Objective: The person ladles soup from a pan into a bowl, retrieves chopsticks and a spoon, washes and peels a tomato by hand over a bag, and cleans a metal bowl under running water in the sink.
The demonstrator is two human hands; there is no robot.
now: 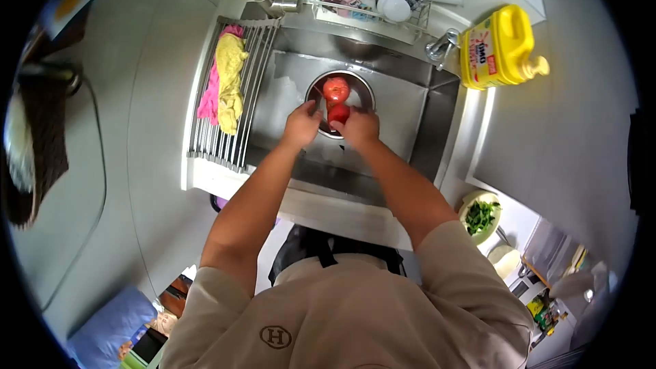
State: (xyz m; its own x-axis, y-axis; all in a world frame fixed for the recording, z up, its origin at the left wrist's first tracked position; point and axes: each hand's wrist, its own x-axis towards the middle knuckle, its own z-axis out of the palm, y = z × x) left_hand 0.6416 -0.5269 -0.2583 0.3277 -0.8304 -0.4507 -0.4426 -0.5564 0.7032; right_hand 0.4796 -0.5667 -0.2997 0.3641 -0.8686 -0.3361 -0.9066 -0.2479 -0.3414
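A round metal bowl [370,91] stands in the steel sink [400,133]. Inside it are two red tomatoes, an upper tomato [336,88] and a lower tomato [337,114]. My left hand [303,125] is closed at the bowl's left rim, its thumb and fingertips just over the edge. At the lower right of the bowl, my right hand [360,127] has its thumb and fingers around the lower tomato, covering part of it. The upper tomato lies free of both hands.
A roll-up rack [253,75] with a yellow glove [230,82] and pink glove [207,106] covers the sink's left side. Behind are a faucet [285,4] and wire basket [372,17]. A yellow jug [497,48] stands right; a bowl of greens [481,217] sits lower right.
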